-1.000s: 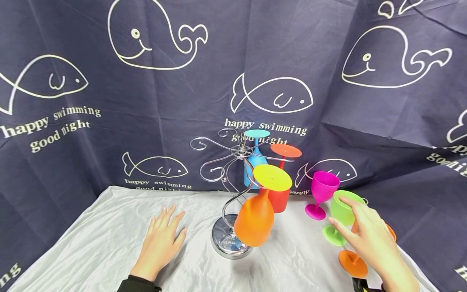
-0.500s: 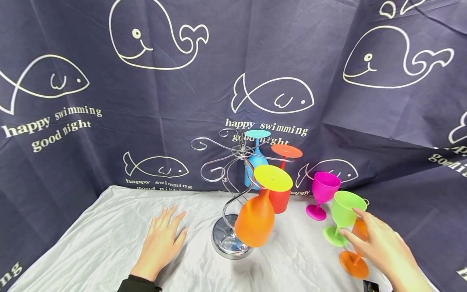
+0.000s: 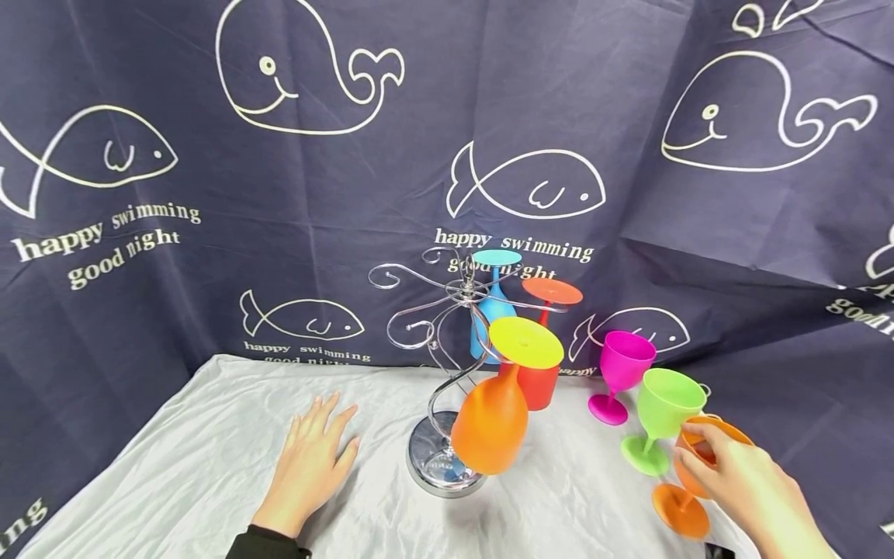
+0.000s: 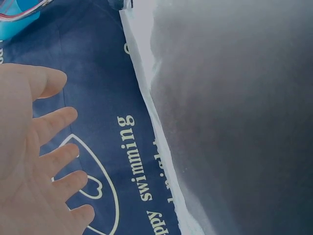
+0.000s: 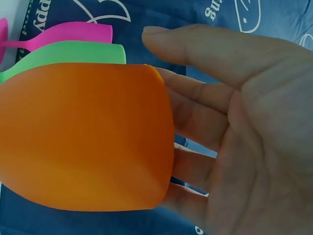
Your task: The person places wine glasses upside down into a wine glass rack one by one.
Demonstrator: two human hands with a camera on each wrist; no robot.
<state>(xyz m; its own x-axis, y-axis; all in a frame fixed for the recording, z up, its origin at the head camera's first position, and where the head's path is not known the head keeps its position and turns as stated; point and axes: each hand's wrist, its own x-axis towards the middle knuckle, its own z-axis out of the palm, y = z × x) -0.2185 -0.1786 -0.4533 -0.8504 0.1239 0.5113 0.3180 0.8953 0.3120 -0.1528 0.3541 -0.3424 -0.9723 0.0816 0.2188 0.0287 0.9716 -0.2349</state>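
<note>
My right hand (image 3: 750, 481) is at the rim of an upright orange goblet (image 3: 680, 508) on the right. In the right wrist view, the fingers reach behind the orange bowl (image 5: 88, 137) while the thumb stands apart from it. A green goblet (image 3: 667, 404) and a magenta goblet (image 3: 624, 361) stand just beyond. My left hand (image 3: 307, 470) lies on the white cloth, fingers spread and holding nothing. Between the hands is a chrome goblet rack (image 3: 436, 458). From it hang, upside down, an orange goblet (image 3: 492, 423) with a yellow-looking foot, a red one (image 3: 538, 388) and a blue one (image 3: 494, 310).
Curled rack arms (image 3: 394, 279) stick out on the left without goblets. A white cloth (image 3: 209, 458) covers the table. Behind it hangs a dark blue curtain (image 3: 335, 210) printed with whales and fish. A small black object (image 3: 719, 551) shows at the bottom right edge.
My right hand has moved from beside the green goblet towards the right and nearer, to the rim of the upright orange goblet. The left hand stays put.
</note>
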